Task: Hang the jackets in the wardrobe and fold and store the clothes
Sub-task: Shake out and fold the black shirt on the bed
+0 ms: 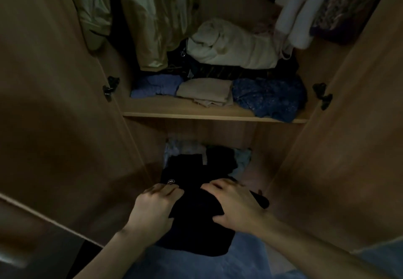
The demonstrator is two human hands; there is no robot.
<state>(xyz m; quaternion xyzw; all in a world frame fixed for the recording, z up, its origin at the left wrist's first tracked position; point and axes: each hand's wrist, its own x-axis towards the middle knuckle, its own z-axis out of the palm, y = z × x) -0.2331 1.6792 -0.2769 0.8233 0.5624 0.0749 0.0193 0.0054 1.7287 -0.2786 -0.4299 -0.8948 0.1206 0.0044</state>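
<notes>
A folded black garment (pixel 196 220) with a small white logo sits at the mouth of the wardrobe's lower compartment. My left hand (pixel 152 209) grips its left edge, fingers curled over the fabric. On its right side, my right hand (pixel 235 204) holds it with fingers on top and thumb underneath. Behind the black garment lie more dark and pale blue clothes (pixel 218 158) in the same compartment. Green jackets (pixel 150 17) hang at the upper left of the wardrobe.
The wooden shelf (pixel 213 115) above carries folded blue, beige and patterned blue clothes, with a cream bundle (pixel 233 47) piled behind. White and patterned garments (pixel 305 10) hang at the right. Both wardrobe doors (pixel 54 104) stand open on either side. Blue fabric (pixel 196 265) lies below my arms.
</notes>
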